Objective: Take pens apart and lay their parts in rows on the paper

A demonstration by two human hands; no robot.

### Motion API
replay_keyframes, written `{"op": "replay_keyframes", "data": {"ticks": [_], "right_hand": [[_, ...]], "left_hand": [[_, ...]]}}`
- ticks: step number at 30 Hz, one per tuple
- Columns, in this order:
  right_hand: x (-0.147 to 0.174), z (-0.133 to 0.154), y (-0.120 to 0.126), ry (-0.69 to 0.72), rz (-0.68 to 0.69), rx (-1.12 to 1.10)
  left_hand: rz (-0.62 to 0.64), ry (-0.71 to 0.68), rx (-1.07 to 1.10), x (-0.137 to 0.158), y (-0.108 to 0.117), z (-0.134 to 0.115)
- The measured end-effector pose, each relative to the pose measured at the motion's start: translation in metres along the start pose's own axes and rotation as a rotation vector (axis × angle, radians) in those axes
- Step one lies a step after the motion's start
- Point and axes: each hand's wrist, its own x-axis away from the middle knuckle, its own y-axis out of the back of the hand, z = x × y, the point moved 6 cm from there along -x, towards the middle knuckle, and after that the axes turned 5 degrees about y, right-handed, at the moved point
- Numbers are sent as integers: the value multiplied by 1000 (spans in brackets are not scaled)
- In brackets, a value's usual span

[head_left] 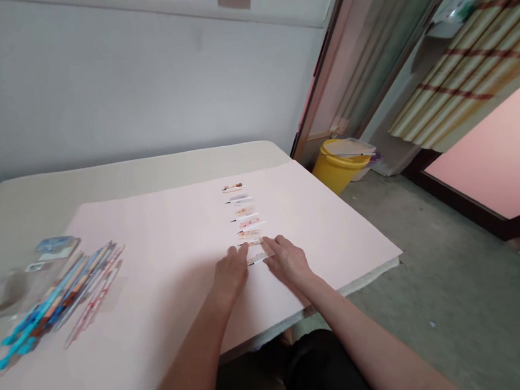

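Observation:
Slim, short pens with dark tips lie in a column on the pink sheet, roughly parallel, tips to the left. My left hand (232,271) has its bent fingertips at the tip end of a patterned pen (254,243) near the bottom of the column. At that pen's other end are the fingertips of my right hand (290,259), closed on it. Below it, the lowest white pen (258,258) lies between my hands, its right end by my right thumb. Farther up are a red-patterned pen (249,223) and a brown-and-white pen (233,187). Fine details are blurred.
A pile of longer blue, brown and pink pens (71,288) lies on the left beside clear plastic packaging (10,289). The pink sheet (161,231) covers much of the table (163,168), which meets a wall. A yellow bucket (335,171) stands on the floor beyond the right edge.

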Motion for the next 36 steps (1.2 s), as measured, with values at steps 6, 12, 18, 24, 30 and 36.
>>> {"op": "replay_keyframes", "data": {"ticks": [6,12,18,24,30,36], "right_hand": [[-1,-1,-1,11,9,-31],[-2,3,-3,55,-1,-45],[-3,5,-4,58,2,-46],[-3,4,-4,53,31,-67],[1,6,0,65,-18,-95],[6,10,5,50,-52,-94]], "left_hand": [[-78,14,47,-2,15,0],[18,-22,28,-1,5,2],[4,-57,24,0,0,-1],[-6,-49,41,-1,3,2],[-43,-16,53,1,10,15],[-34,-27,44,7,10,25]]}}
